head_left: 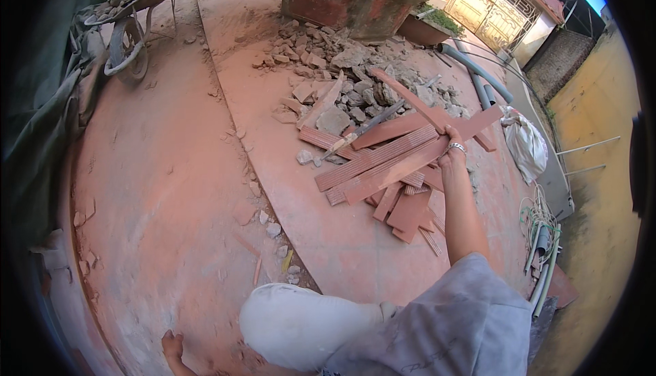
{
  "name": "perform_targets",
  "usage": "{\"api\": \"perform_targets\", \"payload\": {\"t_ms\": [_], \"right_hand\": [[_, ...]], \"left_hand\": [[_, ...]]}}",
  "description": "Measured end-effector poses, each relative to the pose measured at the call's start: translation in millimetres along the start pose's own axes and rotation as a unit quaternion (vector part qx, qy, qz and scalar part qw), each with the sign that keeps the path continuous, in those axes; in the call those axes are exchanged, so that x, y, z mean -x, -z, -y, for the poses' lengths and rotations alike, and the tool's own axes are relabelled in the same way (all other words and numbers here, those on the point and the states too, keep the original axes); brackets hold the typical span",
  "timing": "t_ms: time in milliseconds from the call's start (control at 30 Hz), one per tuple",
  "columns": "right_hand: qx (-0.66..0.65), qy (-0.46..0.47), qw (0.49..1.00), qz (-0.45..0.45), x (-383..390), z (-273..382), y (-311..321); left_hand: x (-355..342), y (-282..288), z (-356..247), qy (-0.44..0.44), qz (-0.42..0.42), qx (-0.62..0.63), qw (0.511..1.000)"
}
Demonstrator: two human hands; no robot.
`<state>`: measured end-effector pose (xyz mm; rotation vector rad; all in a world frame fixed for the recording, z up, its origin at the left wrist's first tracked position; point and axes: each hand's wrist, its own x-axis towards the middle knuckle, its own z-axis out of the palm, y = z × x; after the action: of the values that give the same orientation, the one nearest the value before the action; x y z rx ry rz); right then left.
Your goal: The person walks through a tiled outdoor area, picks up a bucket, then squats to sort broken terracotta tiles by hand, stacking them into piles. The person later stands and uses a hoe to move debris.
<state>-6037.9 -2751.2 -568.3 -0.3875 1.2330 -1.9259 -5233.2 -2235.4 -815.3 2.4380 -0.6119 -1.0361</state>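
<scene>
My right hand (451, 145), with a chain bracelet at the wrist, is closed round a long reddish tile strip (403, 174) above a pile. The strip slants from near my body up to the far right. Under and beside it lie ribbed tile strips (376, 160) and several flat tile pieces (410, 213). Another reddish strip (406, 96) crosses just beyond my fingers. Far off to the lower left hangs my left hand (172, 345), low over the dusty floor, thumb apart from loosely bent fingers, with nothing seen in it.
Broken rubble (348, 82) is heaped beyond the strips, against a large planter (348, 3). A loaded wheelbarrow (130, 27) stands at far left. Grey pipes (475, 72), a white sack (525, 145) and coiled hose (540, 215) lie along the right wall (598, 150).
</scene>
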Motion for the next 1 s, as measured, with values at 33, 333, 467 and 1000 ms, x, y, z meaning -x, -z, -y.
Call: {"api": "perform_targets", "payload": {"t_ms": [33,333,467,1000], "right_hand": [[-0.015,0.012,1.0,-0.014,-19.9,3.1,0.9],[0.156,-0.068,0.983,0.069,4.0,-15.5,6.1],[0.253,-0.096,0.952,0.143,44.6,-55.8,20.0],[0.678,0.337,0.605,0.248,-60.3,-56.9,-143.1]], "left_hand": [[2.5,0.1,-1.1,0.002,0.005,-0.012,1.0],[6.1,-16.3,27.4,-0.006,-0.044,0.009,0.999],[11.2,-9.4,24.4,0.042,-0.022,-0.079,0.996],[25.4,-5.0,-9.0,0.056,-0.077,-0.104,0.99]]}}
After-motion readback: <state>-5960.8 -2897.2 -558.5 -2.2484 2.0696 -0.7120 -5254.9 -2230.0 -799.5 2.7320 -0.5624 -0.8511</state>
